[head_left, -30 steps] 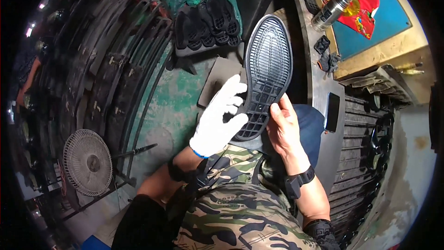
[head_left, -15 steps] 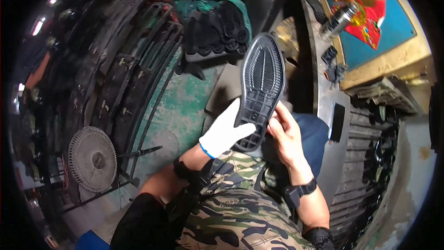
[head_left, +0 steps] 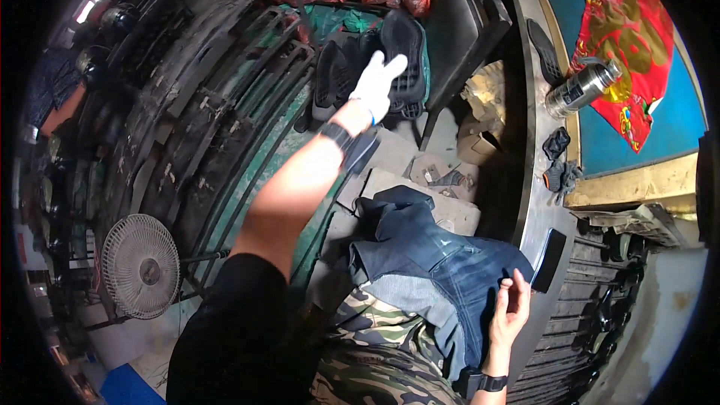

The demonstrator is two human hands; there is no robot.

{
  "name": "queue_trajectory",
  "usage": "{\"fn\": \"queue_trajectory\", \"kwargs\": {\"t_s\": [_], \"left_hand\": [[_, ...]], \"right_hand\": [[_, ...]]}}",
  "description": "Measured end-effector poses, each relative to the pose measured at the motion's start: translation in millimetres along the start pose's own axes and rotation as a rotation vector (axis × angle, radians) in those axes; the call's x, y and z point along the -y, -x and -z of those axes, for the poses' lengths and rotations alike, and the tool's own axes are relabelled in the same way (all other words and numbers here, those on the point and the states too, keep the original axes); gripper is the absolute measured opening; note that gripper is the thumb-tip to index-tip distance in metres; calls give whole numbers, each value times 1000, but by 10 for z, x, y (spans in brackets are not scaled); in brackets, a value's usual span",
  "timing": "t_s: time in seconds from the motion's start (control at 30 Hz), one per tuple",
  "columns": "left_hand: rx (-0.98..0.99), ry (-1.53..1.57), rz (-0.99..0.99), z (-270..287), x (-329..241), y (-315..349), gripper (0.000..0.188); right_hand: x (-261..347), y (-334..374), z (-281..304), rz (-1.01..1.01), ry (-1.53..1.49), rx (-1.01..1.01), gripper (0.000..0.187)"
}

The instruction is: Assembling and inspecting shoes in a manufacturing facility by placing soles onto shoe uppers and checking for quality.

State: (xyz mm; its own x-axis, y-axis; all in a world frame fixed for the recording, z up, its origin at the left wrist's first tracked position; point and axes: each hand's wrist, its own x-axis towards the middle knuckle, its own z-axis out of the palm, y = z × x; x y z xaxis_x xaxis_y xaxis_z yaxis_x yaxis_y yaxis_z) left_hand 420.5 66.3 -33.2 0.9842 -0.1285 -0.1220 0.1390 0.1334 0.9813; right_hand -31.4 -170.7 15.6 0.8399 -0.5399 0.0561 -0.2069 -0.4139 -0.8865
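Observation:
My left hand [head_left: 375, 88], in a white glove, reaches out to a pile of black shoe soles [head_left: 330, 79] at the top middle. It grips one black shoe sole [head_left: 405, 37] by its edge, the thumb lying over the sole's face. Whether this sole rests on the pile is hard to tell. My right hand [head_left: 511, 307], bare, hovers by my right thigh, over the dark blue denim cloth [head_left: 450, 251] on my lap. Its fingers are loosely bent and apart, with nothing in them.
A metal bench at right carries a steel flask [head_left: 581, 90], another black sole [head_left: 544, 49], dark gloves [head_left: 561, 178] and a phone [head_left: 550, 259]. A fan [head_left: 142, 266] stands at lower left, before dark metal racks [head_left: 187, 120]. A cardboard box [head_left: 480, 139] sits beyond my lap.
My left hand has carried the sole from above my lap forward to the pile. My right hand has let go of it and drawn back to the lower right. The view has shifted.

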Motion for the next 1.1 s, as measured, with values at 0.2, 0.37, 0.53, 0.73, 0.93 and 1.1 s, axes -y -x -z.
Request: {"fn": "queue_trajectory", "kwargs": {"t_s": [0.2, 0.37, 0.53, 0.73, 0.93, 1.1], "left_hand": [[100, 51, 429, -360, 919, -330, 87], [395, -472, -101, -294, 1529, 296, 57], [437, -369, 28, -443, 334, 1169, 46], [792, -397, -110, -1238, -355, 2287, 45], [1197, -646, -440, -1894, -467, 3307, 42], [1246, -796, -874, -2131, 73, 3748, 47]], "right_hand": [[118, -66, -31, 63, 106, 28, 34], [184, -112, -28, 71, 122, 31, 30], [177, -148, -42, 198, -26, 52, 33], [-104, -20, 142, -2, -417, -1, 29], [-399, -143, 645, -95, -697, 11, 33], [-1025, -570, 1372, -125, -575, -135, 31]]}}
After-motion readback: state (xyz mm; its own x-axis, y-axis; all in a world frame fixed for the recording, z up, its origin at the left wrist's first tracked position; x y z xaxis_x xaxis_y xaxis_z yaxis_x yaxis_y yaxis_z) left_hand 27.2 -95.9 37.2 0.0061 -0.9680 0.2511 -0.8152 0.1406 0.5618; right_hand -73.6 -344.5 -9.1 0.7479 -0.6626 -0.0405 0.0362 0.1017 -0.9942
